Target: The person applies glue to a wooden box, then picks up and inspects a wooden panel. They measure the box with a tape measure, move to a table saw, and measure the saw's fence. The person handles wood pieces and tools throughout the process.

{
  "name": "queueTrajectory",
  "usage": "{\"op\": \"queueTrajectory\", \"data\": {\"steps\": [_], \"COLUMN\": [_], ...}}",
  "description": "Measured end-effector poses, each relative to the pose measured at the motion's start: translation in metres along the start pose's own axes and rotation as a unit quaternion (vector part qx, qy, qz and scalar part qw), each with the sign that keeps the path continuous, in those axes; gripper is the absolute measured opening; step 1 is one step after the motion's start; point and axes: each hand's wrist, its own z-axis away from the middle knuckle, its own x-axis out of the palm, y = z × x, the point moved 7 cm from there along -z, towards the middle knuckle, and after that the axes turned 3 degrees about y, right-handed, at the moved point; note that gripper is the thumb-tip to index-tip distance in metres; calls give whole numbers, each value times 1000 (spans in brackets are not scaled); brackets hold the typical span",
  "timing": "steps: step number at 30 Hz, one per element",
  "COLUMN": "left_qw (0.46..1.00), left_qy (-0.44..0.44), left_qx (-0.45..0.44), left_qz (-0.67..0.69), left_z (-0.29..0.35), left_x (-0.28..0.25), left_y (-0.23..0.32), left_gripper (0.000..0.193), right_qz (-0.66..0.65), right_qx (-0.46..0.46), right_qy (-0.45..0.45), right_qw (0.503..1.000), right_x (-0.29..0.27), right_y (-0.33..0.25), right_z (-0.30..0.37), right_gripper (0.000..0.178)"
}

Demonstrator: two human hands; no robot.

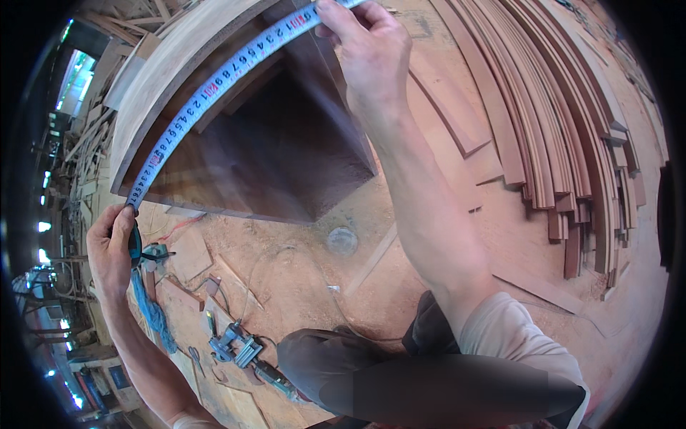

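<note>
Tape measure (214,86): a pale, flexible blade with dark numerals and red marks at intervals; it runs in a long diagonal from the middle left of the frame up to the top centre, bowing slightly along the curved wooden edge beneath it.
Left hand (114,247): at the middle left, closed around the lower end of the tape, with a dark teal case or handle showing inside the grip.
Right hand (368,53): at the top centre, arm stretched far out, fingers pinching the upper end of the tape and pressing it down against the wood.
Wooden box (236,143): a large open-fronted piece of reddish-brown timber in the upper left and centre, with a broad curved top panel and a dark hollow inside; the tape lies across its curved front edge.
Curved slats (557,121): a stack of long, bent, reddish strips fanned across the upper right, well apart from both hands.
Floor (429,214): dusty, sawdust-coloured, littered with offcuts.
Round disc (342,241): small, greyish, on the floor just below the box.
Blue tools (236,347): metal clamps or similar lying at the lower left near a blue cord (151,311).
</note>
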Motion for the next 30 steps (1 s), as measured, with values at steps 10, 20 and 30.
{"op": "queueTrajectory", "data": {"steps": [10,20,30], "left_qw": [1000,999,999], "left_qy": [4,-3,-12], "left_qx": [-16,-17,-7], "left_qz": [-26,-38,-34], "left_z": [-4,-5,-10], "left_x": [0,4,5], "left_y": [8,15,15], "left_gripper": [28,27,26], "right_qz": [29,23,48], "right_qx": [-29,-51,-16], "right_qy": [59,107,110], "right_qw": [997,993,993], "right_x": [7,6,7], "right_y": [-5,-1,-11], "right_z": [2,-1,4], "right_gripper": [19,18,16]}}
